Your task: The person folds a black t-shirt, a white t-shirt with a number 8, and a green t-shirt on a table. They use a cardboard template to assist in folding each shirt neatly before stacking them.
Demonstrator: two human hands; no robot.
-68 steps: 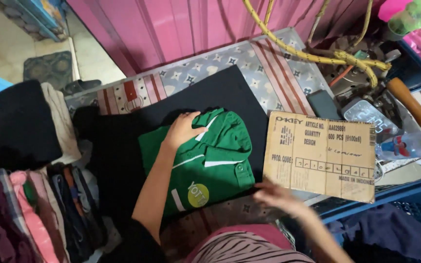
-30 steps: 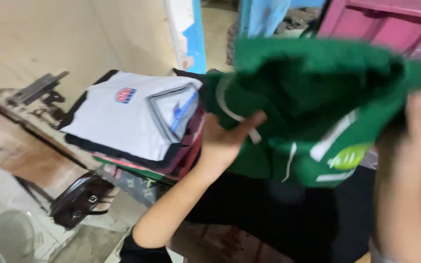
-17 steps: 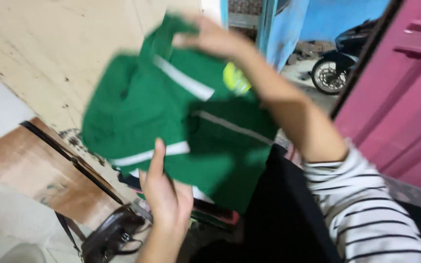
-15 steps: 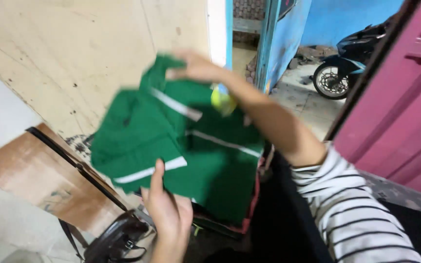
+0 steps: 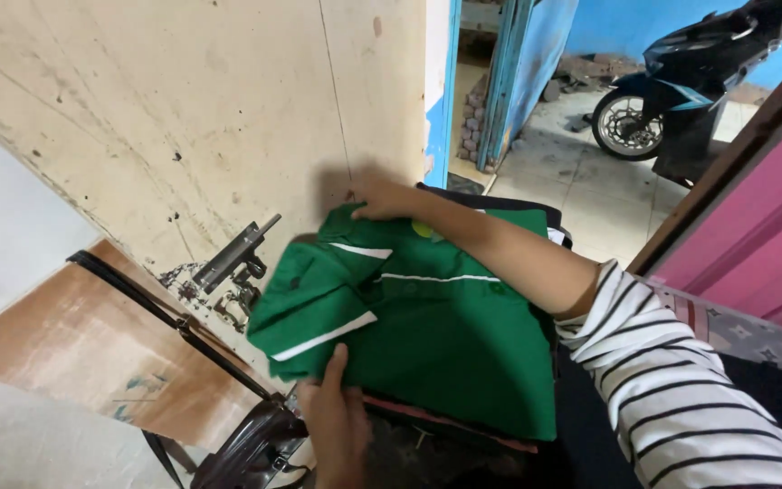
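Since half a second ago the folded green shirt (image 5: 427, 335) has sunk lower onto the stack of folded clothes (image 5: 445, 435). The left hand (image 5: 337, 430) pinches its near white-striped edge, thumb on top. The right hand (image 5: 382, 197), arm outstretched in a striped sleeve (image 5: 681, 389), presses fingers-closed on the far collar beside the beige wall (image 5: 183, 109).

**A small garment workroom opening onto a yard**

Folded clothes (image 5: 445, 335) lie stacked against a scuffed plywood wall (image 5: 183, 109). To the far right a blue door frame (image 5: 509, 72) opens onto a tiled yard where a motor scooter (image 5: 681, 91) is parked. A pink corrugated panel (image 5: 753, 235) stands at right, and a dark handbag (image 5: 246, 448) lies near left.
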